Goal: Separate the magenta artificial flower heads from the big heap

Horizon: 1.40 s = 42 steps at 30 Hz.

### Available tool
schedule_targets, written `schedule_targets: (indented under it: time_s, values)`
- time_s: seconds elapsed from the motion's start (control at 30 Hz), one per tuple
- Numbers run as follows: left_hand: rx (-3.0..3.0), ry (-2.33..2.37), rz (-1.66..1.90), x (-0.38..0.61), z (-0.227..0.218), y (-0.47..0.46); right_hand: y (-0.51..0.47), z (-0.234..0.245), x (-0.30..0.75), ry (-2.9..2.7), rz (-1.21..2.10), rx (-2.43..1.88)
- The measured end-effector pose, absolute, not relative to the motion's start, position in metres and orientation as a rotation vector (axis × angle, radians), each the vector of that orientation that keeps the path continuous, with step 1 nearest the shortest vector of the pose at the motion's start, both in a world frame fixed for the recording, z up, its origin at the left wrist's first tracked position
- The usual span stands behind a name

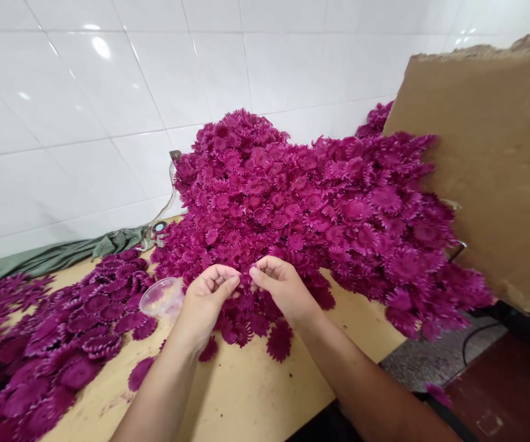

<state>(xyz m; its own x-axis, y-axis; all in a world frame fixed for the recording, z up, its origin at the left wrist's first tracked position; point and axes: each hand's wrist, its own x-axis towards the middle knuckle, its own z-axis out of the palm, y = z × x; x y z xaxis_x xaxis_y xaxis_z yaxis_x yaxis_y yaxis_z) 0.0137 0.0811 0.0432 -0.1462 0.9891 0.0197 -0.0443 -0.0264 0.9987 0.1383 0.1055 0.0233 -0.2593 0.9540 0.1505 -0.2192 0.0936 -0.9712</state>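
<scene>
A big heap of magenta fabric flowers (301, 196) rises against the white tiled wall. My left hand (207, 301) and my right hand (280, 285) meet at the heap's near edge, fingertips pinched together on a magenta flower (245, 283) between them. A flatter spread of the same flowers (66, 331) lies to the left on the pale wooden table (246, 393). A small clear plastic cup (162, 298) lies on its side just left of my left hand.
A large brown cardboard sheet (486, 166) stands at the right, leaning over the heap. Green cloth (57, 255) lies along the wall at the left. A cable (166, 205) runs down the wall. Dark floor (499, 380) shows past the table's right edge.
</scene>
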Motion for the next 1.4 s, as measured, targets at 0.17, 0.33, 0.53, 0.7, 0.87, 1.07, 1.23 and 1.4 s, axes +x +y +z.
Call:
schedule_targets:
  time_s: [0.17, 0.33, 0.53, 0.7, 0.87, 1.07, 1.23, 1.4]
  values:
    - [0.843, 1.258, 1.586, 0.011, 0.04, 0.09, 0.09, 0.024, 0.133, -1.299, 1.36, -0.897]
    - [0.628, 1.232, 1.758, 0.002, 0.049, 0.101, 0.073, 0.019, 0.139, -1.378, 1.309, -0.926]
    - [0.892, 1.457, 1.969, -0.017, 0.053, 0.12, 0.069, 0.018, 0.163, -1.388, 1.32, -0.896]
    - [1.723, 1.576, 1.544, 0.009, 0.04, 0.105, 0.079, 0.02, 0.166, -1.241, 1.404, -0.858]
    - [2.034, 1.552, 1.431, 0.029, 0.035, 0.071, 0.083, 0.014, 0.166, -1.143, 1.307, -0.937]
    - [2.151, 1.489, 1.412, 0.036, 0.028, 0.063, 0.081, 0.012, 0.166, -1.266, 1.234, -0.891]
    - [2.07, 1.552, 1.387, 0.037, 0.023, 0.065, 0.079, 0.012, 0.164, -1.324, 1.205, -0.943]
    - [2.069, 1.545, 1.425, 0.035, 0.02, 0.062, 0.082, 0.01, 0.16, -1.283, 1.228, -1.0]
